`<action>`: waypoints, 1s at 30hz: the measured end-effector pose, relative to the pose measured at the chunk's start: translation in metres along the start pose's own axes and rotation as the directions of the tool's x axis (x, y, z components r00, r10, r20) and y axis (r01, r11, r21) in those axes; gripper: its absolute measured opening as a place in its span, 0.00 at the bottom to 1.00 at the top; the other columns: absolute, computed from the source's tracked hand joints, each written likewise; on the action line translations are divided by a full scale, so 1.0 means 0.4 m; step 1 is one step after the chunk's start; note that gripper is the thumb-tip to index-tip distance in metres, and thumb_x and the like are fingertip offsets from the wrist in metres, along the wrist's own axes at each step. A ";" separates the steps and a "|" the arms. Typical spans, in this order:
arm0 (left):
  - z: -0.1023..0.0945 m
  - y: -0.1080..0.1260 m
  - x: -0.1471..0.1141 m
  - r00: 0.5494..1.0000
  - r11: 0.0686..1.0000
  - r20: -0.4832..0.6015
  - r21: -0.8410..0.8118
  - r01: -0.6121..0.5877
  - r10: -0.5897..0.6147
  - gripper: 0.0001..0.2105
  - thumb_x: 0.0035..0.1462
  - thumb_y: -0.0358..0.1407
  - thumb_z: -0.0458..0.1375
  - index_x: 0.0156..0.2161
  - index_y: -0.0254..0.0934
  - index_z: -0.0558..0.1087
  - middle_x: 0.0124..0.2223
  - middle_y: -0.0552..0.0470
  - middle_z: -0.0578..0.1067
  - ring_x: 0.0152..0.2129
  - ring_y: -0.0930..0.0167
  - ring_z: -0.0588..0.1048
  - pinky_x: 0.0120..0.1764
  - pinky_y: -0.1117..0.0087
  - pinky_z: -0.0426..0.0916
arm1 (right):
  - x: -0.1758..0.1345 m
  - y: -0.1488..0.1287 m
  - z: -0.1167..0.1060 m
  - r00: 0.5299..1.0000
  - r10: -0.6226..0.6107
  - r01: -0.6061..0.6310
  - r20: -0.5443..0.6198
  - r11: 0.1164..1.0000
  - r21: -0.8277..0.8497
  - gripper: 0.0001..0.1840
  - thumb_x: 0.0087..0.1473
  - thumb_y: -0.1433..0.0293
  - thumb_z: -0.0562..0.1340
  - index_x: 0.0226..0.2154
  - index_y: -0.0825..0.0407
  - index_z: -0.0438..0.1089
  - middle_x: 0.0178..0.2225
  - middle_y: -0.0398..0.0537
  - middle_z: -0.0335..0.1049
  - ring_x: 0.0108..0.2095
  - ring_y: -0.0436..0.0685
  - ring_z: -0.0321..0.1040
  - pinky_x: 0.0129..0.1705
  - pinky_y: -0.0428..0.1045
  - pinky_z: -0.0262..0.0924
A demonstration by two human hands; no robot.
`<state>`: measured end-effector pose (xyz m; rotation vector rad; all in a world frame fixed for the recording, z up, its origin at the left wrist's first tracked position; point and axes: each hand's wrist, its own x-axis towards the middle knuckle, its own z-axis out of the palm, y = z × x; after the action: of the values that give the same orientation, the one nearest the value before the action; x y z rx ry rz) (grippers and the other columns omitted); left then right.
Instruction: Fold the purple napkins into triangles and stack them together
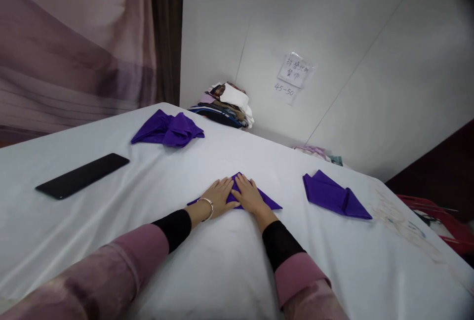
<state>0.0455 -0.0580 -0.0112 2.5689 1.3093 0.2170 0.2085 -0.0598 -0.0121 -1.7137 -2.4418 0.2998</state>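
A purple cloth napkin (268, 201), folded to a triangle, lies on the white-covered table (218, 260) with its tip pointing away from me. On its left half my left hand (219, 197) rests flat, fingers stretched out. My right hand (249, 194) presses flat on the middle and right half, its fingers reaching toward the tip. The two hands meet near the napkin's centre and hide much of it. Neither hand grasps anything.
A crumpled purple napkin (168, 130) lies at the back left, and a folded purple napkin (335, 195) at the right. A black flat panel (83, 176) is on the left. Behind the table stand a clothes pile (225, 105) and a wall with a paper note (295, 69).
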 end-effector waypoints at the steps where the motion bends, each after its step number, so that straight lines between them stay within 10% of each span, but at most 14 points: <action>1: 0.003 -0.005 -0.001 1.000 1.000 0.005 0.000 -0.001 0.001 0.38 0.54 0.55 0.45 0.62 0.27 0.51 0.65 0.37 0.51 0.62 0.59 0.47 0.60 0.55 0.43 | 0.000 -0.001 -0.001 1.000 -0.001 0.001 0.000 1.000 -0.001 0.31 0.61 0.58 0.44 0.62 0.55 0.45 0.65 0.51 0.37 0.64 0.56 0.32 0.62 0.58 0.29; 30: 0.008 0.027 0.077 0.996 0.999 0.088 0.017 -0.035 0.033 0.41 0.53 0.59 0.40 0.62 0.27 0.50 0.66 0.42 0.47 0.63 0.62 0.41 0.61 0.57 0.36 | 0.005 0.065 0.023 0.980 0.070 -0.014 -0.187 0.958 0.285 0.32 0.60 0.61 0.49 0.63 0.54 0.41 0.64 0.53 0.44 0.64 0.57 0.38 0.62 0.56 0.36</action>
<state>0.0728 -0.0399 -0.0107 2.5860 1.2430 0.0977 0.2295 -0.0501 -0.0273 -1.5916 -2.1098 0.4398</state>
